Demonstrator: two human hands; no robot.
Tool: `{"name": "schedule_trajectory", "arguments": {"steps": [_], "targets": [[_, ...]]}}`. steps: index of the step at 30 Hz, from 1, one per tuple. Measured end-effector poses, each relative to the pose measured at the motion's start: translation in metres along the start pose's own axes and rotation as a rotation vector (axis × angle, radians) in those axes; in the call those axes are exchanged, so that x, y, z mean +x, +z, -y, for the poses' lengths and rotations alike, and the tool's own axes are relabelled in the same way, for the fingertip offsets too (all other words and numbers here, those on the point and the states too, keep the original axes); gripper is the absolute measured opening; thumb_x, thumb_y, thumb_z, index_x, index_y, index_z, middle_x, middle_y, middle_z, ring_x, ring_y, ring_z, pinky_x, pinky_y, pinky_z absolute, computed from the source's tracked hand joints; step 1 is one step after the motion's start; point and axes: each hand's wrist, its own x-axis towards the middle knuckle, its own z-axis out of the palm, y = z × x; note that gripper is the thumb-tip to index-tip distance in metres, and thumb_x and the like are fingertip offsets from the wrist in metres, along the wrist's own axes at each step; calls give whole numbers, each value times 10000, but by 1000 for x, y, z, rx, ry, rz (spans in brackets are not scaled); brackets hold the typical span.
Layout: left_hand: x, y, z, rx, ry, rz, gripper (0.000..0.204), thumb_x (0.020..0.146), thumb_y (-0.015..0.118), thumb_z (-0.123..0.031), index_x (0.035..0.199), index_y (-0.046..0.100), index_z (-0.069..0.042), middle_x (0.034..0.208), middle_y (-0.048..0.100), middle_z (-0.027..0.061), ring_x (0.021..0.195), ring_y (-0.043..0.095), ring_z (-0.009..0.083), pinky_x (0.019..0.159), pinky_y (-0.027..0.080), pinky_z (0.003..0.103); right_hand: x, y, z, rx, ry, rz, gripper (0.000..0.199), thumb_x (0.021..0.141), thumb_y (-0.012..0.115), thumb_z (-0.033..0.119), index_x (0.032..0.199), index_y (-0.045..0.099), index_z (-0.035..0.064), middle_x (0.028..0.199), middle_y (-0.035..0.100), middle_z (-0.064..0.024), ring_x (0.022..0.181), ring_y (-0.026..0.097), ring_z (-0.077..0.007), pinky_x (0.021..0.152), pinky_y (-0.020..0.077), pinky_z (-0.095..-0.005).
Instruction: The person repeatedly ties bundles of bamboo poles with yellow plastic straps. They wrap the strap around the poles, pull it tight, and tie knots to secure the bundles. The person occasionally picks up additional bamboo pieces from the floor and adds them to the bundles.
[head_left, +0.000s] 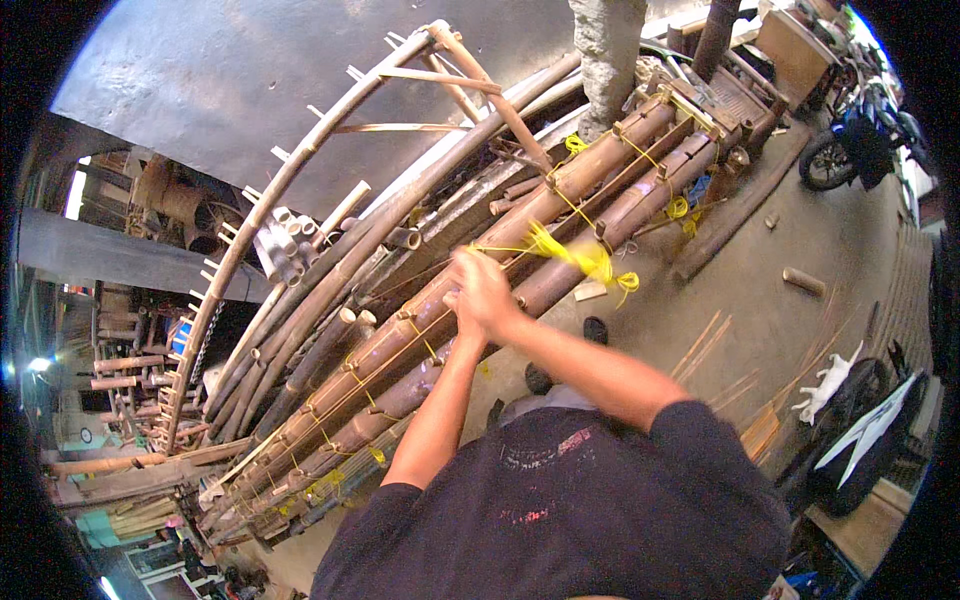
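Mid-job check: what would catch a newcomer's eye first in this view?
The bright yellow cord, bunched against the long brown bamboo poles that run diagonally across the middle. Both hands, the right hand and the left hand, meet at the poles just left of that bunch. A curved bamboo frame arches above on the left.

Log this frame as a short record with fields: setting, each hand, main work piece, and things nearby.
setting: cluttered workshop with a concrete floor
left hand: against the bamboo poles, partly hidden behind the right hand
right hand: closed on yellow string, pulled taut
work piece: thick brown poles laid side by side, tied with string at intervals
nearby: curved bamboo frame, white cat, motorbike
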Motion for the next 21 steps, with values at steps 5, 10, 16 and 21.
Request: {"name": "schedule_trajectory", "arguments": {"steps": [5,10,16,21], "targets": [[13,-31,-30,-137,-68,142,355,963,466,-317,1125,641,-53,1128,623,257,1142,540,447,951,306,634,79,-30,36,-1558,-64,333,626,954,370,564,1179,656,55,1244,587,-222,1161,537,-392,965,389,-566],[9,-15,-7,-128,-91,30,345,969,450,-345,1004,663,-76,956,659,232,997,603,423,913,317,587,70,-44,44,-732,-37,625,512,976,401,444,903,631,-7,794,652,-193,747,623,-333,713,480,-446],[5,-35,-54,-16,-120,-51,325,977,436,-341,912,659,-114,860,680,170,893,640,358,886,356,492,-81,-121,-33,-803,-422,706,440,957,487,307,644,604,21,633,604,-181,669,607,-387,703,475,-505],[91,-90,-70,-603,-8,-204,269,991,504,-201,950,685,-7,694,596,14,646,520,77,604,424,245,-79,-113,-32,-907,-297,592,427,912,537,303,569,599,57,604,595,-186,634,601,-358,802,464,-448]]}}
